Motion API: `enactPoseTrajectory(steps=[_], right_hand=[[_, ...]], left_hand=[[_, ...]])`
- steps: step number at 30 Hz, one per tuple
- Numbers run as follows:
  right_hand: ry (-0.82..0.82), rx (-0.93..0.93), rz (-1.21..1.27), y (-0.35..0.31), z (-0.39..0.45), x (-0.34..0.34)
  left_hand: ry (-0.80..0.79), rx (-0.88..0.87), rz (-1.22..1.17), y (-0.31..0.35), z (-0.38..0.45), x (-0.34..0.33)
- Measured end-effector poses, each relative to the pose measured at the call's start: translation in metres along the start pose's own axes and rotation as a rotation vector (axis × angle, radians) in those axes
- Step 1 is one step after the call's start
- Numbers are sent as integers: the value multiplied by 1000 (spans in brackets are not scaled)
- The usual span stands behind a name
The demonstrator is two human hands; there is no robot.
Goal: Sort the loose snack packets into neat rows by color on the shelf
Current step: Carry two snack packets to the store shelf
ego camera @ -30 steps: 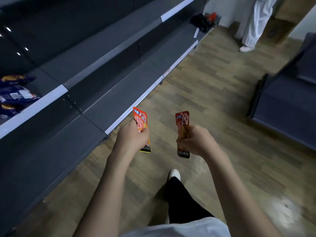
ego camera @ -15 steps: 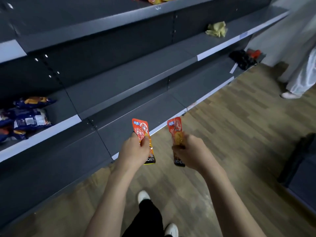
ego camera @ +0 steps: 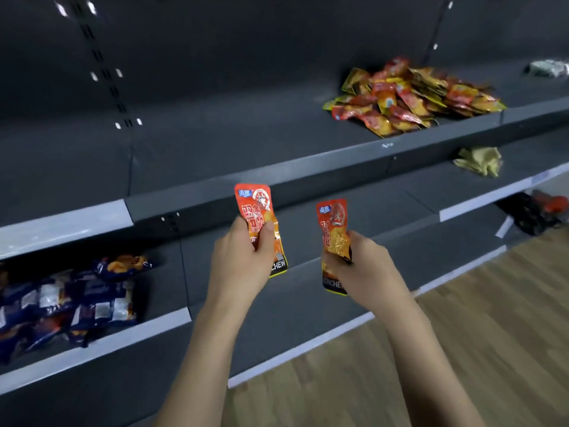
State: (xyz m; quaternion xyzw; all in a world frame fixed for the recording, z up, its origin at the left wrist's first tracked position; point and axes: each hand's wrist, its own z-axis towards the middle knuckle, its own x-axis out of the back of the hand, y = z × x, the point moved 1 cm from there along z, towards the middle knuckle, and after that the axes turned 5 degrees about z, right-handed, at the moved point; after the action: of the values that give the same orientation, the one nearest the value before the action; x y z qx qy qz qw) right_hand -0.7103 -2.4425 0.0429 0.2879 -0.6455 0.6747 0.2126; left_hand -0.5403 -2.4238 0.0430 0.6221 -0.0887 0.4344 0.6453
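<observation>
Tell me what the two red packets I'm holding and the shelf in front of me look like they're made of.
The packet in the left hand and the packet in the right hand look like glossy printed plastic or foil film: they crinkle and catch highlights. The shelf looks like dark grey painted metal with a matte finish, judging by its thin folded front edge and slotted uprights; I can't be sure.

The left hand (ego camera: 243,257) covers the lower print of its orange packet (ego camera: 260,217); the right hand (ego camera: 366,269) hides the middle of its red packet (ego camera: 334,232). The blue packets (ego camera: 61,303) run off the left edge, blurred. The far pile (ego camera: 412,97) is too smeared to count.
</observation>
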Motion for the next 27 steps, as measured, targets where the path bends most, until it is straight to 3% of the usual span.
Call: enactPoseTrajectory(steps=[15,21,27], right_hand=[[-54,380,73,-91,160,-17],[-178,424,128,-111,214,-12],[-355,413,121,-134,255,-28]], left_hand=[[315,-68,8,8,129,32],[404,65,27,8,173,30],[368,241,-51,-12,210,47]])
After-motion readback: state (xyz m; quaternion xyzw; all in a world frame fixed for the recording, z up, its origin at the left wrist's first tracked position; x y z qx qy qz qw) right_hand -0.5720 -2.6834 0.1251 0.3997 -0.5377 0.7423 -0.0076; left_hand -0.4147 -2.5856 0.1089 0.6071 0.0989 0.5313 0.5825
